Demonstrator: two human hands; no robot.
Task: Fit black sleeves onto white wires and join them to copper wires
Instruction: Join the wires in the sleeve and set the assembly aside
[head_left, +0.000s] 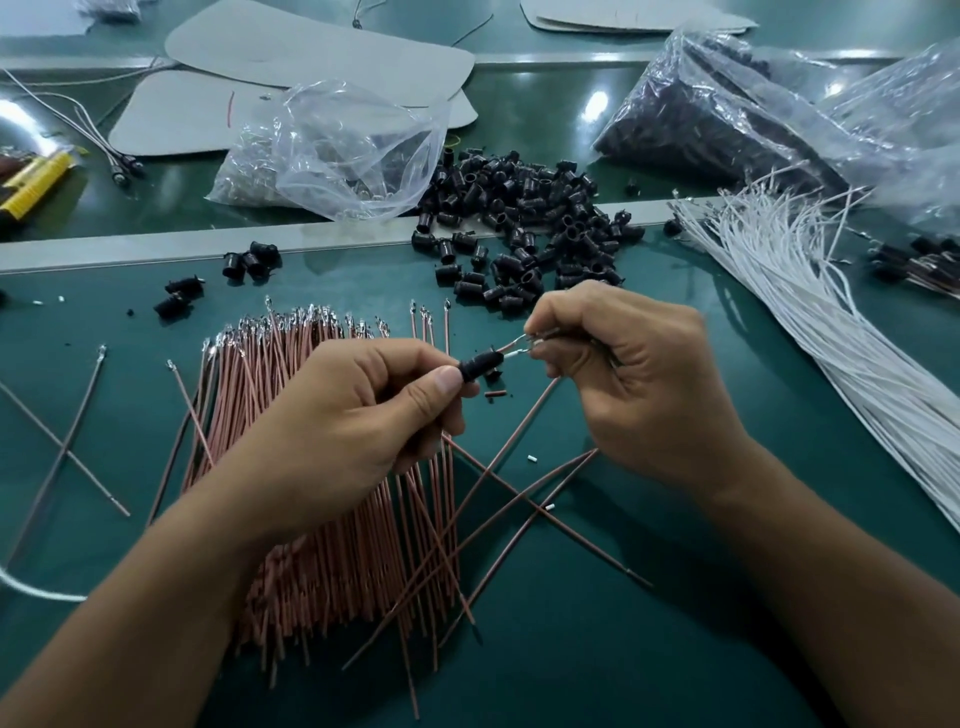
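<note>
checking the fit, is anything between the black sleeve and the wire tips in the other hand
Nothing visible: the left hand holds the black sleeve right at the wire tips pinched by the right hand.

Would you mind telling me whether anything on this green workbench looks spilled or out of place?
Yes. The loose black plastic sleeves sprawl in a heap across the grey metal strip, with strays further left. Several thin copper wires lie crossed outside their bundle, among small white offcuts.

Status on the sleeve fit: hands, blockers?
Left hand pinching black sleeve. Right hand pinching wire ends at sleeve mouth. Path clear; copper wire bundle lies below.
</note>
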